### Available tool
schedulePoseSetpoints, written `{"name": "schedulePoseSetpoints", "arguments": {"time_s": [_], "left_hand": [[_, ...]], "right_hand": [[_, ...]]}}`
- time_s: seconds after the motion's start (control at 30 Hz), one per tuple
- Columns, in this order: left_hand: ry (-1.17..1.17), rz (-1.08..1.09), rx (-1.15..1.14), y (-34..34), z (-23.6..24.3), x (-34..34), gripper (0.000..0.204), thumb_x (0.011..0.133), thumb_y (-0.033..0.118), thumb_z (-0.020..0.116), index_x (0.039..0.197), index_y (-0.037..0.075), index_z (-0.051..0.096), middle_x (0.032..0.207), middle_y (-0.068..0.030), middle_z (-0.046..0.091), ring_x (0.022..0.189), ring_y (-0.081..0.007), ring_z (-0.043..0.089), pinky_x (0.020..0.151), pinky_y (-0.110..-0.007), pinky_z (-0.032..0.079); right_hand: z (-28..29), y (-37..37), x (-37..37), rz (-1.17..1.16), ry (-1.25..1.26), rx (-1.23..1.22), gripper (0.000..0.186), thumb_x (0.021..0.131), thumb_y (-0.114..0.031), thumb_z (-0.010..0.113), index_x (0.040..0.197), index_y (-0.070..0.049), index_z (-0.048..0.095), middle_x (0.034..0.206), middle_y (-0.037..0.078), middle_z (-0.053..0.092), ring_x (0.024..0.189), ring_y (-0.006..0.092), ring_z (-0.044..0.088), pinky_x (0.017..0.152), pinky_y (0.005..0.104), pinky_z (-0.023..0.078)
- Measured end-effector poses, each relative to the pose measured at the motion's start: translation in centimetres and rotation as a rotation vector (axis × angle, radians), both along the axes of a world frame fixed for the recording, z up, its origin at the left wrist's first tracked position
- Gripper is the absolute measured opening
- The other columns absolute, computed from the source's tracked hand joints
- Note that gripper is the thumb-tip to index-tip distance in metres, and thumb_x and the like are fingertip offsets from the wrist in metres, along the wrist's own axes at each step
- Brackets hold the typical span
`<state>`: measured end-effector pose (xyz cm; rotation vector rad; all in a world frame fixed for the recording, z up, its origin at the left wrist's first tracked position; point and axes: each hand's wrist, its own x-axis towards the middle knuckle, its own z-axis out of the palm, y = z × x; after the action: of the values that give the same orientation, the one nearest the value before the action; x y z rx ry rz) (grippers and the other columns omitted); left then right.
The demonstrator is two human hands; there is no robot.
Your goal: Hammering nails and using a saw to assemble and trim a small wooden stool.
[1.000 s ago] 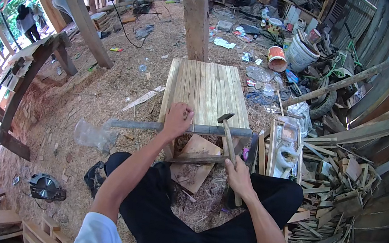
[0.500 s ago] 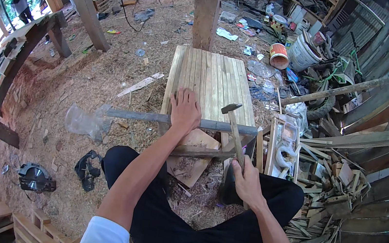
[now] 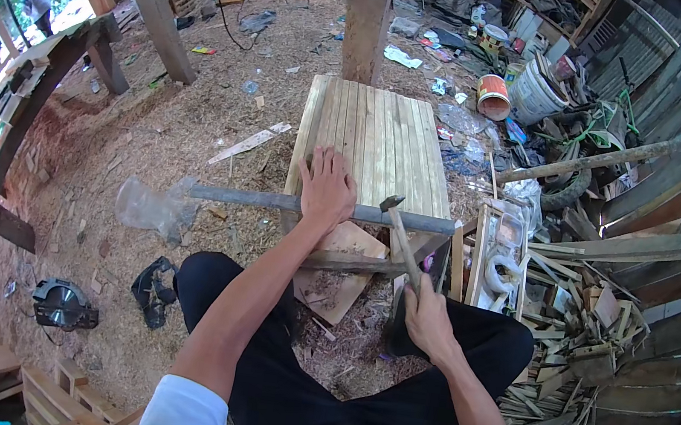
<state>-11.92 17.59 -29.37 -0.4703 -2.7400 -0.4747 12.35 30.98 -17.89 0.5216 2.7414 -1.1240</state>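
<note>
Hammer stands tilted in the right hand, whose fingers are wrapped around its handle; its head shows at the grey bar along the near edge of the slatted bench, contact unclear. Left hand lies palm down over bar and slats, fingers extended, unclenched; a clear plastic bag lies by the bar's left end.

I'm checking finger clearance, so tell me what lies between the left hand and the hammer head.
The head view shows just pale slats and the grey bar between the left hand and the hammer head; no loose object shows.
</note>
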Motion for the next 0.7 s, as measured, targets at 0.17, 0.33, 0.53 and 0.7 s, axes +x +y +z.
{"name": "schedulePoseSetpoints", "arguments": {"time_s": [0.17, 0.33, 0.53, 0.7], "left_hand": [[-0.012, 0.010, -0.016, 0.0, 0.1, 0.1, 0.053, 0.090, 0.031, 0.048, 0.133, 0.000, 0.048, 0.145, -0.0150, 0.045, 0.144, -0.0322, 0.030, 0.116, -0.060, 0.017], [0.018, 0.005, -0.017, 0.0, 0.5, 0.3, 0.053, 0.090, 0.031, 0.047, 0.132, -0.001, 0.048, 0.143, -0.0153, 0.046, 0.143, -0.0321, 0.030, 0.116, -0.059, 0.017], [-0.001, 0.003, -0.001, 0.0, 0.5, 0.5, 0.054, 0.090, 0.030, 0.046, 0.133, -0.003, 0.046, 0.144, -0.0163, 0.046, 0.144, -0.0328, 0.030, 0.117, -0.059, 0.016], [0.010, 0.002, -0.023, -0.1, 0.9, 0.6, 0.055, 0.091, 0.030, 0.045, 0.135, -0.003, 0.045, 0.144, -0.0167, 0.045, 0.144, -0.0333, 0.029, 0.117, -0.059, 0.016]], "right_hand": [[0.2, 0.8, 1.0, 0.001, 0.308, -0.113, 0.020, 0.099, -0.012, 0.051, 0.111, 0.003, 0.046, 0.079, 0.033, 0.061, 0.084, 0.0522, 0.059, 0.064, 0.0530, 0.045], [0.0, 0.0, 0.4, -0.045, 0.318, -0.055, 0.019, 0.098, -0.012, 0.051, 0.108, 0.003, 0.046, 0.078, 0.033, 0.060, 0.079, 0.0532, 0.058, 0.063, 0.0559, 0.043], [0.5, 0.6, 1.1, 0.012, 0.431, -0.153, 0.017, 0.098, -0.012, 0.053, 0.103, 0.002, 0.046, 0.072, 0.034, 0.059, 0.078, 0.0533, 0.058, 0.063, 0.0569, 0.043], [-0.2, 0.0, 0.1, -0.001, 0.060, 0.044, 0.020, 0.099, -0.015, 0.050, 0.105, 0.003, 0.044, 0.074, 0.036, 0.058, 0.078, 0.0542, 0.058, 0.064, 0.0606, 0.041]]}}
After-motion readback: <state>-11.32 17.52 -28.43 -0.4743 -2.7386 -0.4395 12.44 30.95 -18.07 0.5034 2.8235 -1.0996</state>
